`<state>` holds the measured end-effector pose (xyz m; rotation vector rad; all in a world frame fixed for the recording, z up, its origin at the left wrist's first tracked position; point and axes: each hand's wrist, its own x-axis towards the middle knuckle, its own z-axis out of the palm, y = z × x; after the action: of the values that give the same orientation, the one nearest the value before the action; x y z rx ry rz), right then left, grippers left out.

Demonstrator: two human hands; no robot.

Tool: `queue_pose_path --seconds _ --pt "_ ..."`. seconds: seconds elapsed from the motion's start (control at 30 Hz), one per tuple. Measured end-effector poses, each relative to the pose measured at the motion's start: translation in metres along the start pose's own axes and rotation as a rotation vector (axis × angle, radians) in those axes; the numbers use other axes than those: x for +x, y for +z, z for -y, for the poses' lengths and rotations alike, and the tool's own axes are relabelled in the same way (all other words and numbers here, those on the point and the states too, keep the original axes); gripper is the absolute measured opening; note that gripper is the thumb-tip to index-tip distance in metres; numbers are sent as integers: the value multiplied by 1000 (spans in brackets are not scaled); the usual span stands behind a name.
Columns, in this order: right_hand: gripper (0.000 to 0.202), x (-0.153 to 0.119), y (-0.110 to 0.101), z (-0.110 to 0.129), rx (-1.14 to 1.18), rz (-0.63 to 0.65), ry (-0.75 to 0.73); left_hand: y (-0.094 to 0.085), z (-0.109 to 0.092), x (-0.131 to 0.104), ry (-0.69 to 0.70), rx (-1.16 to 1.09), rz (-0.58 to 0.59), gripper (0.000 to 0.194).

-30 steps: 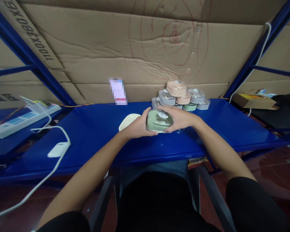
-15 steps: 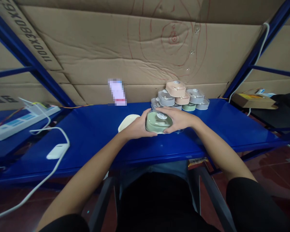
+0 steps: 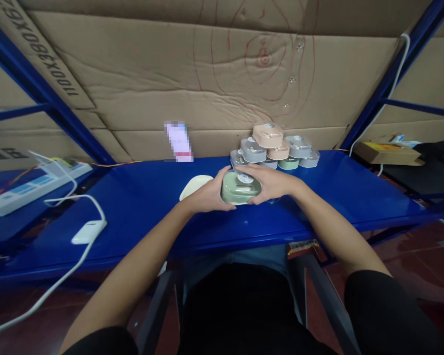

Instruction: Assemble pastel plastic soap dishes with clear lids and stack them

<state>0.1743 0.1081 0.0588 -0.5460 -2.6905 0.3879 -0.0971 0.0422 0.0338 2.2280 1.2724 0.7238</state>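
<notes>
Between my two hands is a green box with a clear lid (image 3: 241, 188) and a round white sticker on top. My left hand (image 3: 213, 194) grips its left end, thumb at the back and fingers along the lower front. Around the right end closes my right hand (image 3: 270, 183). A cream-coloured shallow piece (image 3: 196, 184) lies on the blue table just behind my left hand, partly covered by it. A clear edge of something shows under my right hand, too hidden to name. Behind my hands rises a pile of similar lidded boxes (image 3: 254, 149) in grey, peach and green.
The blue table (image 3: 133, 217) meets a cardboard wall (image 3: 140, 74) at the back, where a blurred-out phone-like item (image 3: 179, 142) leans. To the left lie a power strip (image 3: 37, 187) and a white plug (image 3: 88, 231) with its cable. A cardboard box (image 3: 388, 153) sits at right.
Both hands keep hold of the green box, which looks nearly unmoved. The whole view has shifted very slightly.
</notes>
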Motion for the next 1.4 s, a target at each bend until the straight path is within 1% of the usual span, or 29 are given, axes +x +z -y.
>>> queue_pose_path --seconds 0.13,0.23,0.37,0.5,0.6,0.67,0.73,0.8,0.83,0.9,1.0,1.13,1.3,1.4 --pt "116 2 -1 0 -18 9 -13 0 -1 -1 18 -3 -25 126" --pt "116 2 -3 0 -8 -6 0 2 1 -1 54 -72 -70 126" --pt "116 1 -6 -2 35 -51 10 7 8 2 73 -295 -121 127" --pt "114 1 -11 -4 109 -133 -15 9 15 7 117 -523 -202 120" --pt "111 3 -11 -2 218 -193 17 8 16 11 160 -638 -273 115" --pt "111 4 -7 0 310 -254 75 7 13 13 189 -697 -345 106" --pt "112 7 -1 3 394 -331 122 9 8 14 205 -721 -384 89" --pt "112 9 5 6 446 -398 146 13 2 13 217 -726 -354 73" --pt "113 10 9 7 461 -421 152 16 -1 13 225 -731 -327 70" --pt "116 12 15 9 478 -446 162 21 -4 13 243 -748 -307 71" --pt "118 14 23 13 507 -452 165 28 -3 15 247 -764 -357 77" --pt "118 15 30 17 538 -460 153 29 5 20 247 -787 -389 83" --pt "117 15 32 20 510 -447 143 29 8 20 266 -798 -386 85" --pt "122 14 30 21 504 -442 137 28 5 19 263 -790 -389 84"
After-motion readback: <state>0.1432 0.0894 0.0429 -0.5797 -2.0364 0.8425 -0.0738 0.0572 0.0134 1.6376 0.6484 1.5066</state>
